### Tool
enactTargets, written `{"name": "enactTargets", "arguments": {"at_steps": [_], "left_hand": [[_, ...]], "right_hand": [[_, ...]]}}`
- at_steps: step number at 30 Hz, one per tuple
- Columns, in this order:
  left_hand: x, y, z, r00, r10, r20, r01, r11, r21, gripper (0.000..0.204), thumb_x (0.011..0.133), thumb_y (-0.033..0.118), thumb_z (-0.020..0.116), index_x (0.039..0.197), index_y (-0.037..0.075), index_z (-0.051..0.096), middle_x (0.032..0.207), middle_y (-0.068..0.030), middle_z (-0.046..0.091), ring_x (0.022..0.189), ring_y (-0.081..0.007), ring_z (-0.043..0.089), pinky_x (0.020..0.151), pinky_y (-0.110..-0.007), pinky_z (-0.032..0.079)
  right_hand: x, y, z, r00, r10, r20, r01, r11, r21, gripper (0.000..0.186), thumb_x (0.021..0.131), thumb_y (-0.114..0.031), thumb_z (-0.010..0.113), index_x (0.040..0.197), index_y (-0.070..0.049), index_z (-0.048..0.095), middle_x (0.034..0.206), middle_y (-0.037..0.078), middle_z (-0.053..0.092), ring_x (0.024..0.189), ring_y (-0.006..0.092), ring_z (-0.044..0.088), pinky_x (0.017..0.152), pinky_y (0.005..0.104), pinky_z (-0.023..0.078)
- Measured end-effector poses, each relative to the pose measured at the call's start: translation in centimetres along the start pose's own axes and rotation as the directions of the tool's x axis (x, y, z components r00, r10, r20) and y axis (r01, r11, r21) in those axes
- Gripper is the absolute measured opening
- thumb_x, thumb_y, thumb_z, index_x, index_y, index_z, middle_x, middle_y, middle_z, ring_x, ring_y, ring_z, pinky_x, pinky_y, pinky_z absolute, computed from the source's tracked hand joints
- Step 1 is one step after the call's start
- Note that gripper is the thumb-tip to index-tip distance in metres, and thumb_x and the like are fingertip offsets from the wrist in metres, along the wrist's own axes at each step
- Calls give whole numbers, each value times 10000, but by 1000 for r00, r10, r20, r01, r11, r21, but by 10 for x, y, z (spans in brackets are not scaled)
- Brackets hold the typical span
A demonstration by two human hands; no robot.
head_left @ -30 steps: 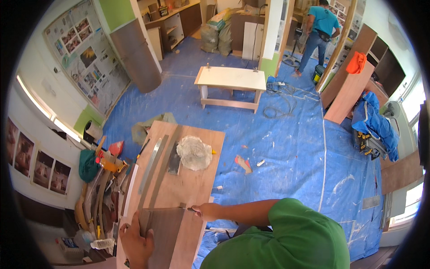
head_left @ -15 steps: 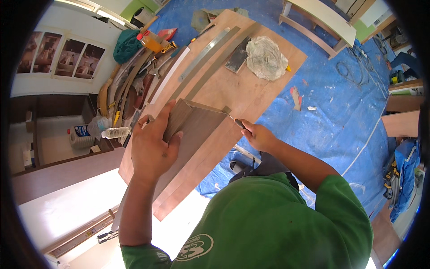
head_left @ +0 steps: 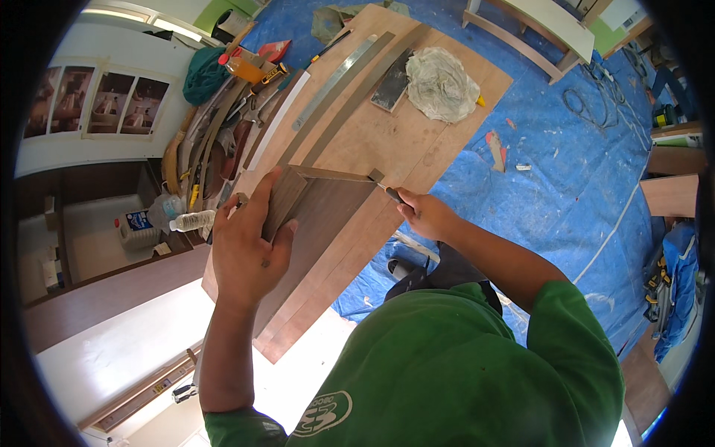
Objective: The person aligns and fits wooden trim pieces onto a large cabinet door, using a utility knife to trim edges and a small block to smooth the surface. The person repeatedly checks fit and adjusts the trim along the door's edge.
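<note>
A brown wood-grain panel [head_left: 328, 205] lies on a plywood worktop, with a narrow edge strip [head_left: 331, 175] along its far end. My left hand [head_left: 253, 249] grips the panel's left side, thumb on one side and fingers on the other. My right hand [head_left: 428, 214] is closed round the dark handle of a small thin-bladed tool [head_left: 392, 194]. Its metal tip meets the strip's right end, at the panel's far right corner. The blade's exact kind is too small to tell.
The plywood worktop [head_left: 439, 149] carries a metal straightedge [head_left: 335, 82], long strips, a dark rectangular block [head_left: 391, 86] and a crumpled pale cloth [head_left: 441, 86]. Hand tools and bottles [head_left: 195, 220] crowd its left side. A blue sheet [head_left: 544, 194] covers the floor; a bench [head_left: 532, 30] stands beyond.
The view has shifted slightly. The tool's tip has moved a little closer to the panel's far right corner. My left hand keeps its hold on the panel.
</note>
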State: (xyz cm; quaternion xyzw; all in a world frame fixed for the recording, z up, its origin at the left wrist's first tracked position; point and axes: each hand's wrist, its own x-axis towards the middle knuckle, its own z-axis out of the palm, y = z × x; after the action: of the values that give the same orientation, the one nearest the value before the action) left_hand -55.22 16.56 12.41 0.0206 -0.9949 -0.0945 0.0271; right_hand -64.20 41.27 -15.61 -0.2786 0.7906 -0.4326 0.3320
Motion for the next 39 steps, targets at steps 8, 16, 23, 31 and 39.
{"name": "enactTargets", "arguments": {"at_steps": [8,16,23,31,39], "left_hand": [[-1,0,1,1000,-10,1,10,999,36,761,853,159,722,1577,130,487,812,-76,683,767,-259,669,1080,-516,415],[-3,4,-2,999,-45,31,45,999,12,782,831,159,754,1569,150,498,852,-73,711,802,-252,679,965,-464,393],[-4,-2,0,998,-52,27,51,997,56,757,817,150,784,1532,129,537,1123,-136,763,796,-302,634,991,-434,389],[-11,1,-3,998,-48,47,44,995,92,732,887,234,740,1566,150,482,831,-106,687,827,-282,680,983,-503,404],[5,0,8,997,74,-16,-72,994,81,771,829,244,769,1548,145,508,1048,-153,764,881,-351,692,1000,-498,422]], "right_hand": [[0,-8,0,999,41,1,-41,999,-17,346,1054,-192,554,1376,-68,533,848,241,689,792,448,692,696,552,512],[-24,-6,2,997,57,-60,-60,997,-45,307,1036,-176,567,1330,-90,538,769,231,669,735,451,685,655,567,510],[-43,-5,-2,999,21,-50,-29,986,-161,358,1033,-180,572,1380,-106,524,747,227,665,705,450,676,614,565,491],[-45,-16,-6,992,124,13,-123,992,-35,357,1038,-201,570,1378,-94,553,806,225,698,800,437,704,652,575,502],[-45,6,-22,996,-81,-27,67,942,-328,443,1048,-198,485,1483,-152,556,984,239,734,946,403,734,837,552,572]]}}
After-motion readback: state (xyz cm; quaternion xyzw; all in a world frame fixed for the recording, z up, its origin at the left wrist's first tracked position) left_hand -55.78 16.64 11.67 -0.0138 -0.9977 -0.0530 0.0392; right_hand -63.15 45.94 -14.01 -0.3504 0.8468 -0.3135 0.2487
